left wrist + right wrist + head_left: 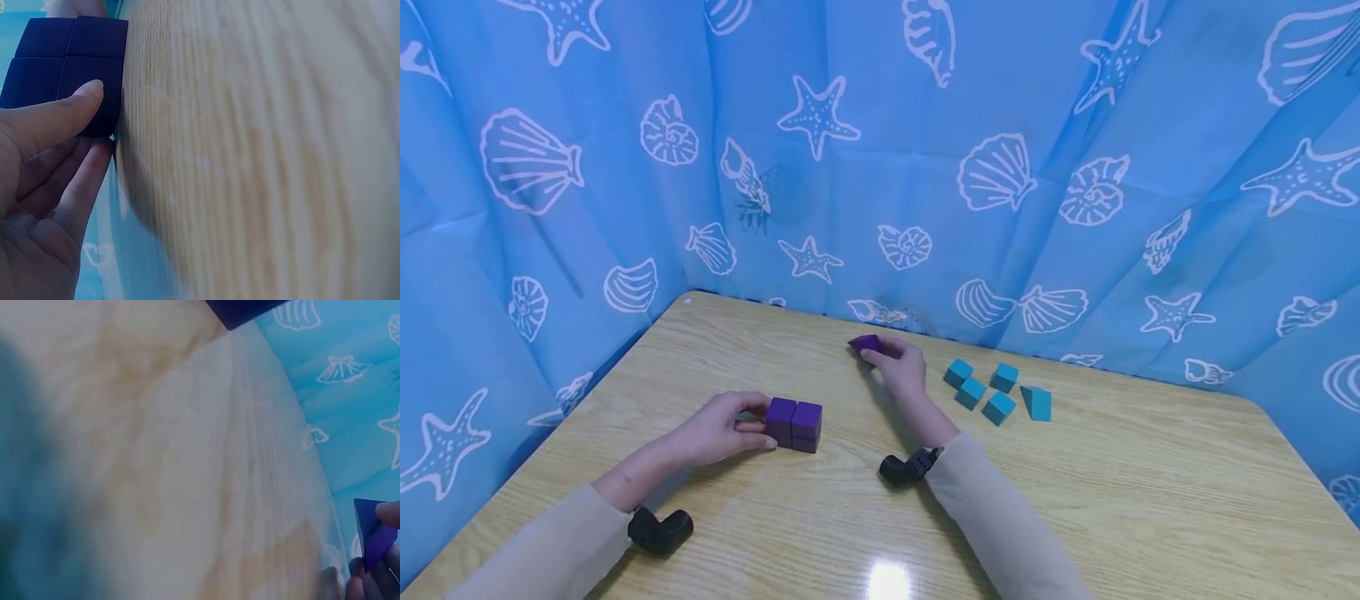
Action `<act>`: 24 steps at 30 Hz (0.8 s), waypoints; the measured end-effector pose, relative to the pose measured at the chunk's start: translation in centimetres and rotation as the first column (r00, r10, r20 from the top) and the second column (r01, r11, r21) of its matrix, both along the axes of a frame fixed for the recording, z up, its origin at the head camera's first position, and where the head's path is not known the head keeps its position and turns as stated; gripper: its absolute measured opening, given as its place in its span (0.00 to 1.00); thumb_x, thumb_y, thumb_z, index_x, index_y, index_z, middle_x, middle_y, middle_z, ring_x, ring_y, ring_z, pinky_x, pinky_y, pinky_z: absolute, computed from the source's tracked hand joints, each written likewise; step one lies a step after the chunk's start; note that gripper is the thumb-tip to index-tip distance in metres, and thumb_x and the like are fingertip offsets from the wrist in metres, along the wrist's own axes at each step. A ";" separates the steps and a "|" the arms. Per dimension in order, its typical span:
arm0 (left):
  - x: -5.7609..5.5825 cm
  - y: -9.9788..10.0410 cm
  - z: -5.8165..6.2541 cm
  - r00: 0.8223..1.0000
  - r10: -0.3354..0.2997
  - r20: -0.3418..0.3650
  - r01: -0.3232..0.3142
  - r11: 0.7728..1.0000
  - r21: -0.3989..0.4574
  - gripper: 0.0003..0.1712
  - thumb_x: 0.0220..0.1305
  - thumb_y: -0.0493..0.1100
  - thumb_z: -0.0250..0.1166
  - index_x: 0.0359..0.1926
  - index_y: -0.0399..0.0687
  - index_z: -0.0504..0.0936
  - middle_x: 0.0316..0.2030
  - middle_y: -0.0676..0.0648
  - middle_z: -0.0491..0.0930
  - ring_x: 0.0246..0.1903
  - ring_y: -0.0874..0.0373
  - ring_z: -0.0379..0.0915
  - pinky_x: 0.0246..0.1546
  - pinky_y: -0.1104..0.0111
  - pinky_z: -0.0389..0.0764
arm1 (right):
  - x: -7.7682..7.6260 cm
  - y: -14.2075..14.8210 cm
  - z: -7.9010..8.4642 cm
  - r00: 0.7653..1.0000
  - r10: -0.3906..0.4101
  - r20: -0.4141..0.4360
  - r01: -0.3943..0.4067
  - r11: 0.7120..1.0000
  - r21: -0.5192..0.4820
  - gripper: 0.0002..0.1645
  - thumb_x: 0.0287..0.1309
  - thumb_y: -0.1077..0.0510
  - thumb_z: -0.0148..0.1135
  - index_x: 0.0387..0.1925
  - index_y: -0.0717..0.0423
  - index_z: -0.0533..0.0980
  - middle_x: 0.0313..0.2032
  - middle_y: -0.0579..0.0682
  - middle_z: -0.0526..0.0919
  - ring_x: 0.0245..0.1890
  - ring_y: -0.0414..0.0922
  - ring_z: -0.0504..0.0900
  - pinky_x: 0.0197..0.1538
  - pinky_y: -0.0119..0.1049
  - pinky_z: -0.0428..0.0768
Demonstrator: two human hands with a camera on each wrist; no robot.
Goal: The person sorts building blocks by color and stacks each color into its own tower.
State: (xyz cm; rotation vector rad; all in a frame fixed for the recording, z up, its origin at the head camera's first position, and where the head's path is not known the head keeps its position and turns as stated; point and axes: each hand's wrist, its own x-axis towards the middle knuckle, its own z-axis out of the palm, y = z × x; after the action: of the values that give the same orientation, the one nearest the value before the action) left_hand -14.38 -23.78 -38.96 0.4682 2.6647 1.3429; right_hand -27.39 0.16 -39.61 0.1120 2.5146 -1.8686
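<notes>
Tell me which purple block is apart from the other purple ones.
The pointed purple block, pinched in the right hand; the other purple blocks sit grouped together at the left hand.

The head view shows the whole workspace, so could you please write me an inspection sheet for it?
Surface: wood-grain table, with bright glare at the bottom of the head view.
Job's things: purple block stack standing on the table; purple wedge in hand.
Clutter: four teal cubes and a teal wedge, grouped to the right.
Hands: left hand grips the stack; right hand holds the purple wedge; black devices on both wrists.
Cables: nothing seen.
Surroundings: blue curtain with white shell and starfish prints.
</notes>
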 end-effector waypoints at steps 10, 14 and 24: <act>0.0 0.0 0.0 1.000 0.010 0.012 -0.010 1.000 -0.007 0.19 0.55 0.38 0.71 0.47 0.36 0.79 0.44 0.42 0.80 0.50 0.46 0.77 0.47 0.70 0.83 | 2.1 0.7 1.7 0.990 0.142 -0.025 -0.143 0.990 -0.020 0.27 0.53 0.57 0.70 0.55 0.56 0.77 0.50 0.58 0.82 0.51 0.51 0.81 0.53 0.40 0.82; 0.0 -0.1 0.0 1.000 0.002 -0.003 -0.002 1.000 -0.011 0.19 0.55 0.38 0.71 0.47 0.36 0.79 0.44 0.42 0.81 0.49 0.46 0.77 0.47 0.69 0.83 | 3.0 0.8 2.4 0.983 0.175 -0.054 -0.175 0.985 0.009 0.26 0.53 0.57 0.70 0.55 0.56 0.78 0.50 0.58 0.82 0.50 0.51 0.81 0.53 0.40 0.82; 0.0 0.0 0.2 1.000 -0.008 0.006 0.008 1.000 0.000 0.19 0.56 0.38 0.71 0.47 0.34 0.78 0.44 0.41 0.80 0.49 0.47 0.77 0.47 0.69 0.84 | 4.8 0.6 3.2 0.965 0.245 -0.095 -0.252 0.965 -0.066 0.25 0.51 0.60 0.70 0.53 0.60 0.78 0.50 0.59 0.82 0.50 0.52 0.82 0.53 0.39 0.83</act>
State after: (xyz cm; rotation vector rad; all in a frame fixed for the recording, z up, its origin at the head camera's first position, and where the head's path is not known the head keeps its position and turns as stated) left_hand -14.38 -23.83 -38.73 0.4743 2.6549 1.3405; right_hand -22.57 0.71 -36.40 -0.2779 2.3697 -1.9019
